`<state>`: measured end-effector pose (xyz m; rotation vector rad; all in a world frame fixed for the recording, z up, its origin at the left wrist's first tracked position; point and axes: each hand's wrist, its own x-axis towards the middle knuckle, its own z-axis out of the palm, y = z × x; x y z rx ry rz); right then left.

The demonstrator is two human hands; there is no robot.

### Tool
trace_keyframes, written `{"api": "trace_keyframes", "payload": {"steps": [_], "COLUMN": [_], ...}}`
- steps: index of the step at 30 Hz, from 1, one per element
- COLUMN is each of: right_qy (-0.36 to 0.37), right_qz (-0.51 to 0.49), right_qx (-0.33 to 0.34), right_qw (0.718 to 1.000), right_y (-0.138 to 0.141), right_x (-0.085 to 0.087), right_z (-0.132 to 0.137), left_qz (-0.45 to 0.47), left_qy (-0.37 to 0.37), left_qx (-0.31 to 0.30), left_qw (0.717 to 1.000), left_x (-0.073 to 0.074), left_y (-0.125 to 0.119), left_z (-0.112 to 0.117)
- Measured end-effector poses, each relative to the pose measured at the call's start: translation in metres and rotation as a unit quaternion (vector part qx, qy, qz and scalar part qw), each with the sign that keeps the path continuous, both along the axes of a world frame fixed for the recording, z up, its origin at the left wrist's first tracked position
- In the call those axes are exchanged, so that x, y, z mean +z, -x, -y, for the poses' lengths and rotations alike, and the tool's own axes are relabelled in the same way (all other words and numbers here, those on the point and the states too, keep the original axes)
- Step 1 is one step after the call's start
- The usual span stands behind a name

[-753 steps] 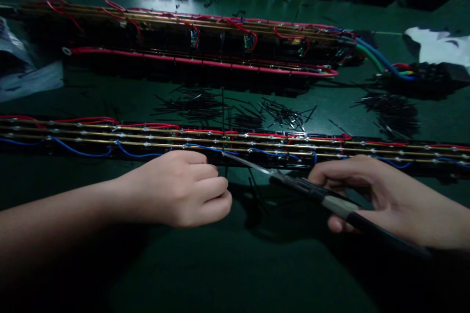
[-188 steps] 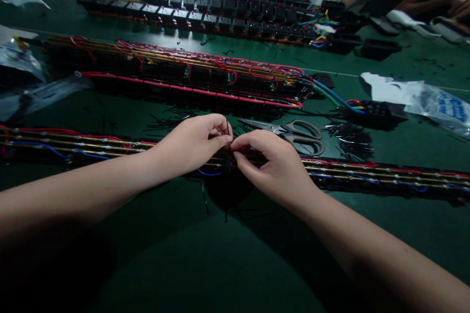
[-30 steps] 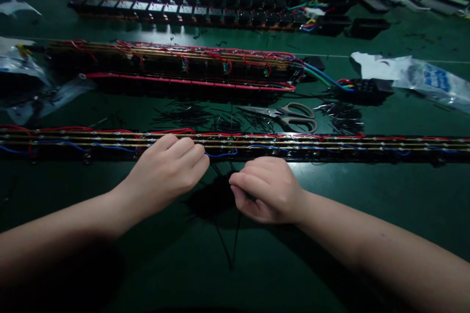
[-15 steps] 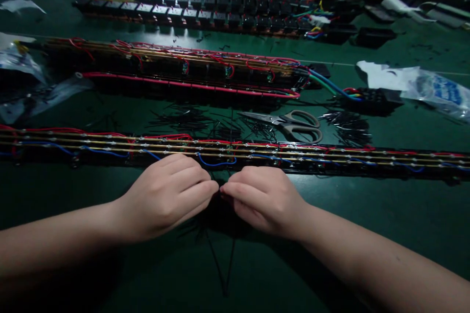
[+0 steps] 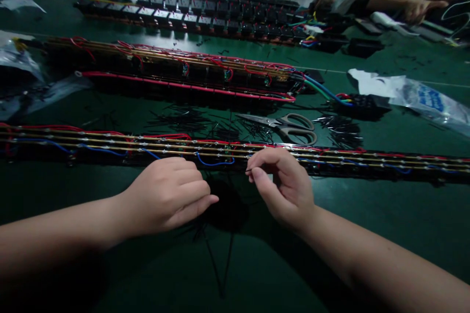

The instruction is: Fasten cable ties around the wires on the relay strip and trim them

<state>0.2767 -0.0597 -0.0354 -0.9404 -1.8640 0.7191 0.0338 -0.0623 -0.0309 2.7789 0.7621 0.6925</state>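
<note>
My right hand [image 5: 282, 183] pinches a thin black cable tie [image 5: 248, 171] between thumb and forefinger, just over the near edge of a long black rail [image 5: 121, 159]. Brass rods with red and blue wires run along that rail. In front of it, my left hand [image 5: 176, 195] is closed with its back up. Its curled fingers hide whatever they hold. Loose black cable ties [image 5: 200, 227] lie on the dark green table beneath the hands, partly in shadow.
Beyond the rail are scissors [image 5: 290, 124] between piles of black ties [image 5: 183, 120]. A second wired rail [image 5: 191, 88] and rows of black blocks [image 5: 205, 19] lie farther back. A plastic bag [image 5: 429, 98] is at right. Another person's hands [image 5: 416, 7] show at top right.
My hands have moved apart. The right hand has shifted right and turned, so its thumb and the tie show. The left hand stays nearly in place.
</note>
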Motion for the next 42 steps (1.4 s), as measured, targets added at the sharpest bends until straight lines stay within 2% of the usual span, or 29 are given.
{"api": "trace_keyframes", "payload": {"steps": [3, 5, 10, 13, 18, 20, 27, 34, 36, 39, 42], "right_qy": [-0.033, -0.041, -0.038, 0.003, 0.144, 0.166, 0.112, 0.108, 0.104, 0.103, 0.103], "right_qz": [0.047, 0.062, 0.046, 0.018, -0.061, -0.071, -0.065, -0.106, -0.103, -0.098, -0.101], "right_qx": [0.023, 0.043, 0.119, 0.137, 0.134, 0.132, 0.051, 0.036, 0.036, 0.034, 0.031], "right_qw": [0.998, 0.996, 0.991, 0.990, 0.979, 0.975, 0.990, 0.988, 0.989, 0.989, 0.989], "right_y": [0.001, 0.002, 0.004, 0.006, 0.009, 0.010, 0.012, 0.012, 0.012, 0.013, 0.013], "right_x": [0.004, 0.005, 0.005, 0.005, 0.006, 0.007, 0.008, 0.005, 0.005, 0.006, 0.005], "right_z": [-0.002, -0.003, -0.004, -0.002, 0.004, 0.006, 0.011, 0.012, 0.012, 0.011, 0.011], "left_qz": [0.023, 0.027, 0.006, 0.001, -0.001, -0.009, -0.011, 0.031, 0.031, 0.041, -0.006], "left_qy": [-0.014, -0.003, 0.029, 0.029, 0.040, 0.027, -0.006, -0.054, -0.064, -0.097, -0.138], "left_qx": [0.055, 0.067, 0.016, 0.003, -0.014, -0.021, -0.011, -0.054, -0.039, 0.028, 0.085], "left_qw": [0.998, 0.997, 0.999, 1.000, 0.999, 0.999, 1.000, 0.997, 0.997, 0.994, 0.987], "left_x": [0.001, 0.000, -0.002, -0.002, -0.002, -0.002, -0.006, -0.006, -0.004, -0.002, -0.004], "left_y": [0.000, 0.001, 0.000, -0.001, -0.003, -0.003, -0.004, 0.002, 0.003, 0.003, 0.003], "left_z": [0.001, 0.001, 0.001, 0.001, 0.000, -0.001, -0.002, 0.001, 0.001, 0.001, -0.002]}}
